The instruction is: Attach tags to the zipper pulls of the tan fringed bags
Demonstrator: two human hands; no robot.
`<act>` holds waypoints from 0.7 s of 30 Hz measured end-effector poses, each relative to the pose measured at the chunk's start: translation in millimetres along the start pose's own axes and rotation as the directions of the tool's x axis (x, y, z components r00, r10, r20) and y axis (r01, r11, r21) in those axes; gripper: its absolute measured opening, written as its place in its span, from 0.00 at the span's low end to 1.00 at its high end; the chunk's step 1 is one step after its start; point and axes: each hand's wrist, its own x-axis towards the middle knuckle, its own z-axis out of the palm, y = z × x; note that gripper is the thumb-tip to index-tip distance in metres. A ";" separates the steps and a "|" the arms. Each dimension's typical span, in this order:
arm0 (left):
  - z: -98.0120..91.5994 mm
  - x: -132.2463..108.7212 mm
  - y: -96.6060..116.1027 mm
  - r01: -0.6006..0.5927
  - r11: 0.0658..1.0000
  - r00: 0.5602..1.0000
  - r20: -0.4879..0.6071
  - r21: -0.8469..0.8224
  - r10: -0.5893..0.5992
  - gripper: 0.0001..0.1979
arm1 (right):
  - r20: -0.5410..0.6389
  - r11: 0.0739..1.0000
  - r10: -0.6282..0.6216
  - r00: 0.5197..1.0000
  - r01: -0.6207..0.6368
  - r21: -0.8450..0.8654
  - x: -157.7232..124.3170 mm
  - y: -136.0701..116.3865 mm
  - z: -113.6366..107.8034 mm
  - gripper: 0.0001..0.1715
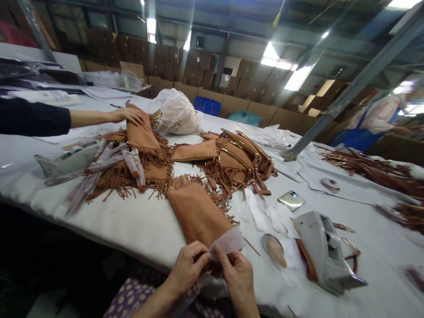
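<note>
My left hand (189, 265) and my right hand (237, 274) are at the near table edge, both pinching a thin translucent white sheet (228, 242) at the end of a brown suede fringed bag (197, 212). The bag lies flat and points away from me. More brown fringed bags (142, 132) and strapped ones (243, 154) are piled further back on the white table (132, 225).
Another person's hand (127, 115) in a dark sleeve rests on a bag at the left. A grey tape dispenser (326, 251), a phone (291, 200), a small oval piece (274, 249) and a plastic bag (175, 112) lie around. A person in blue stands at the far right (374, 119).
</note>
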 end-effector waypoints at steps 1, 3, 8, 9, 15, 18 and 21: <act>-1.2 0.0 -0.1 -0.005 1.000 1.000 0.004 -0.003 0.005 0.12 | -0.005 0.999 0.001 1.000 -0.002 -0.052 -1.3 -0.6 -0.3 0.23; -4.0 -0.1 0.3 -0.025 0.999 0.999 0.024 -0.024 0.026 0.11 | 0.010 0.987 -0.002 1.000 0.004 -0.162 -3.3 -1.5 -0.5 0.23; -11.6 -2.3 5.3 -0.081 0.996 0.989 0.121 -0.042 0.085 0.06 | 0.181 0.972 0.005 0.983 0.038 -0.234 -8.1 1.7 0.0 0.20; -12.5 -3.1 5.9 -0.079 0.996 0.987 0.138 -0.036 0.083 0.04 | 0.197 0.971 0.018 0.980 0.030 -0.237 -9.3 3.0 0.2 0.20; -13.7 -7.6 -2.1 0.087 0.960 0.974 0.223 -0.267 -0.026 0.18 | 0.149 0.948 -0.013 0.989 0.059 -0.313 -13.9 3.5 5.7 0.17; -15.2 -6.6 -6.6 0.045 0.953 0.974 0.227 -0.300 0.025 0.22 | 0.123 0.912 -0.110 0.986 0.149 -0.383 -15.7 1.1 11.6 0.14; -16.3 -4.8 -8.5 0.011 0.930 0.967 0.242 -0.367 0.083 0.28 | 0.130 0.891 -0.167 0.977 0.206 -0.405 -16.8 2.2 15.5 0.13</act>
